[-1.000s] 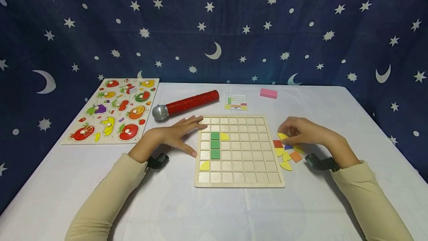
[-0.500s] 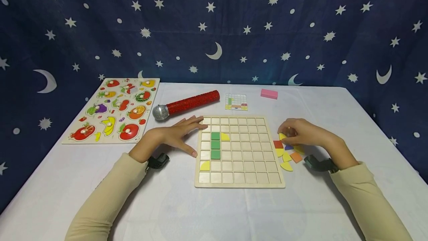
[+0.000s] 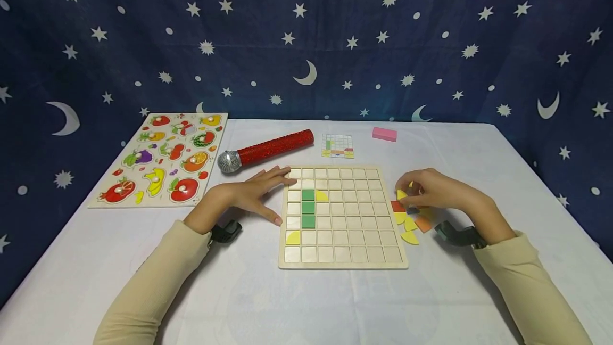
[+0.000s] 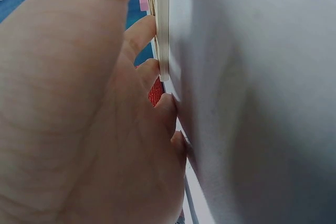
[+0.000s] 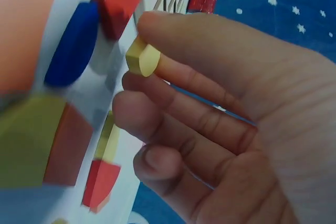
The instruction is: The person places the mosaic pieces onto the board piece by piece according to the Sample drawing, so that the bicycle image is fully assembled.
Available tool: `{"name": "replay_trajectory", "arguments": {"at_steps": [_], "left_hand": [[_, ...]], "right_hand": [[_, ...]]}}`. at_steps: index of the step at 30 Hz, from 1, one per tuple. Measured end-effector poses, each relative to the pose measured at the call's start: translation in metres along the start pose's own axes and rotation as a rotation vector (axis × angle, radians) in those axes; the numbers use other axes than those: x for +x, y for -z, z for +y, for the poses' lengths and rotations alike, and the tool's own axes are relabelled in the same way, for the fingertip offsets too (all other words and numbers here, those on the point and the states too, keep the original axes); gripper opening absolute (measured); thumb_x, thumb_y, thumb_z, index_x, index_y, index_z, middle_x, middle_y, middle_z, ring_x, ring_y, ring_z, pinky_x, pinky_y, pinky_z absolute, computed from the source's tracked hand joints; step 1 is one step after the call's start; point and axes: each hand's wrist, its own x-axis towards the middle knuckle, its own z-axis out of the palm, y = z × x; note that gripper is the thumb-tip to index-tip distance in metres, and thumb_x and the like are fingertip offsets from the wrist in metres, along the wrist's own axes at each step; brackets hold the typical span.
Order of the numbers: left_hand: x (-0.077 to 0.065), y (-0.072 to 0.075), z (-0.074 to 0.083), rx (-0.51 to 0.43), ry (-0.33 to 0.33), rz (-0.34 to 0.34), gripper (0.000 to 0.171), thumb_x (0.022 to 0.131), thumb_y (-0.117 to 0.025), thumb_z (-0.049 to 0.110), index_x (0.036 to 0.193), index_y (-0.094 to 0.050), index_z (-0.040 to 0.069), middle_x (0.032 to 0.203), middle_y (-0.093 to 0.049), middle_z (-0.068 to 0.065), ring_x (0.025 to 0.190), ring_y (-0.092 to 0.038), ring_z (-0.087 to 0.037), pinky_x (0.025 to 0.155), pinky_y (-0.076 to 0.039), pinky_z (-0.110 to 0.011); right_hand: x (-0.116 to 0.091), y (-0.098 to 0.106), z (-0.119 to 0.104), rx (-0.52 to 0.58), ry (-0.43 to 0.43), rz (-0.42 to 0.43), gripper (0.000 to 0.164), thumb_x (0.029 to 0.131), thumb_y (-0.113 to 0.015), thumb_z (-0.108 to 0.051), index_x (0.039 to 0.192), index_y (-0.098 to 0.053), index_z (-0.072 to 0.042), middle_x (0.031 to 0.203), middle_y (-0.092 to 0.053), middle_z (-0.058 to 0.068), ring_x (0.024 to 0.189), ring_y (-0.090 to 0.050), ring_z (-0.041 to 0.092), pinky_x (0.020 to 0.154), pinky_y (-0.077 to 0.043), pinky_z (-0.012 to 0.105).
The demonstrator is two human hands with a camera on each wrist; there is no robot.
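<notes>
A wooden grid board (image 3: 342, 238) lies flat on the table. Set in its cells are green square tiles (image 3: 308, 208) in a column, a yellow quarter-circle tile (image 3: 322, 196) beside the top one, and another yellow tile (image 3: 293, 238) lower left. My left hand (image 3: 251, 194), fingers spread, touches the board's left edge. At the right of the board, my right hand (image 3: 436, 190) pinches a yellow tile (image 5: 142, 59) between thumb and index finger, just above a loose pile. That pile has yellow, red (image 3: 398, 206), orange (image 3: 423, 224) and blue (image 5: 73, 45) tiles, partly hidden by the hand.
Behind the board lie a red glittery microphone (image 3: 275, 147), a small printed pattern card (image 3: 338, 146) and a pink block (image 3: 384, 133). A fruit peg puzzle (image 3: 165, 158) is at the left. A dark starry curtain (image 3: 364, 63) hangs behind the white-covered table.
My right hand has shifted slightly left, and the yellow tile in its fingers has come up a little from the pile. My left hand and the board have stayed put.
</notes>
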Motion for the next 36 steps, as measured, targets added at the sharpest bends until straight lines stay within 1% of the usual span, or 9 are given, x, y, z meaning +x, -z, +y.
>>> {"name": "replay_trajectory", "arguments": {"at_steps": [4, 5, 7, 13, 17, 21, 28, 33, 36], "left_hand": [[0.000, 0.000, -0.001, 0.001, -0.002, 0.002, 0.095, 0.075, -0.082, 0.044, 0.152, -0.032, 0.020, 0.164, -0.003, -0.007, 0.150, 0.006, -0.032, 0.120, 0.003, -0.053], [0.000, 0.000, -0.001, 0.002, -0.002, 0.003, 0.095, 0.075, -0.082, 0.044, 0.152, -0.032, 0.021, 0.164, -0.003, -0.007, 0.150, 0.006, -0.032, 0.120, 0.003, -0.053], [0.000, -0.001, -0.001, 0.005, 0.000, 0.004, 0.095, 0.075, -0.082, 0.045, 0.152, -0.031, 0.021, 0.164, -0.003, -0.007, 0.150, 0.005, -0.032, 0.120, 0.003, -0.053], [0.000, -0.001, 0.000, 0.010, -0.003, 0.003, 0.095, 0.075, -0.082, 0.045, 0.152, -0.032, 0.021, 0.164, -0.003, -0.007, 0.150, 0.005, -0.032, 0.120, 0.003, -0.052], [0.000, 0.000, -0.001, 0.009, -0.004, 0.002, 0.095, 0.076, -0.082, 0.044, 0.152, -0.031, 0.021, 0.164, -0.003, -0.007, 0.150, 0.005, -0.032, 0.120, 0.003, -0.052], [0.000, 0.000, -0.001, 0.010, -0.004, 0.001, 0.095, 0.076, -0.081, 0.045, 0.152, -0.031, 0.020, 0.164, -0.002, -0.007, 0.150, 0.005, -0.032, 0.120, 0.003, -0.052], [0.000, 0.001, -0.001, 0.017, -0.003, -0.008, 0.094, 0.076, -0.081, 0.044, 0.152, -0.031, 0.020, 0.164, -0.002, -0.007, 0.150, 0.006, -0.032, 0.120, 0.003, -0.052], [0.001, 0.000, -0.001, 0.019, -0.001, -0.004, 0.095, 0.076, -0.081, 0.045, 0.153, -0.030, 0.021, 0.164, -0.002, -0.007, 0.150, 0.006, -0.032, 0.120, 0.003, -0.053], [0.000, 0.001, -0.001, 0.018, 0.002, -0.002, 0.096, 0.076, -0.082, 0.045, 0.153, -0.030, 0.021, 0.164, -0.002, -0.007, 0.150, 0.006, -0.032, 0.120, 0.003, -0.053]], "right_hand": [[0.000, -0.003, -0.011, -0.004, 0.062, -0.004, 0.027, 0.084, -0.076, -0.013, 0.108, -0.069, -0.002, 0.087, -0.064, -0.003, 0.073, -0.053, 0.012, 0.062, -0.048, 0.023], [0.000, -0.004, -0.014, -0.007, 0.075, -0.001, 0.027, 0.085, -0.076, -0.015, 0.108, -0.069, -0.003, 0.086, -0.064, -0.004, 0.072, -0.052, 0.012, 0.064, -0.046, 0.023], [0.000, -0.007, -0.021, -0.013, 0.096, 0.006, 0.027, 0.085, -0.076, -0.017, 0.108, -0.068, -0.004, 0.084, -0.062, -0.005, 0.071, -0.052, 0.011, 0.063, -0.045, 0.024], [0.000, -0.016, -0.043, -0.009, 0.130, 0.003, 0.028, 0.086, -0.075, -0.021, 0.109, -0.068, -0.006, 0.083, -0.058, -0.006, 0.071, -0.052, 0.009, 0.061, -0.046, 0.022], [0.001, -0.023, -0.054, -0.041, 0.152, -0.013, 0.027, 0.088, -0.074, -0.021, 0.111, -0.068, -0.008, 0.083, -0.056, -0.007, 0.073, -0.051, 0.010, 0.064, -0.046, 0.022], [0.005, -0.032, -0.062, -0.075, 0.203, -0.021, 0.025, 0.088, -0.073, -0.024, 0.109, -0.068, -0.010, 0.081, -0.054, -0.007, 0.073, -0.051, 0.009, 0.065, -0.046, 0.022], [0.012, -0.043, -0.075, -0.126, 0.321, -0.026, 0.023, 0.090, -0.070, -0.023, 0.109, -0.068, -0.010, 0.084, -0.056, -0.009, 0.076, -0.051, 0.007, 0.069, -0.047, 0.022], [0.017, -0.046, -0.088, -0.135, 0.342, -0.034, 0.023, 0.091, -0.069, -0.026, 0.109, -0.068, -0.012, 0.086, -0.057, -0.010, 0.075, -0.052, 0.007, 0.069, -0.047, 0.021], [0.019, -0.048, -0.096, -0.143, 0.376, -0.043, 0.021, 0.091, -0.069, -0.025, 0.108, -0.067, -0.012, 0.083, -0.056, -0.009, 0.073, -0.052, 0.007, 0.068, -0.046, 0.021]]}}
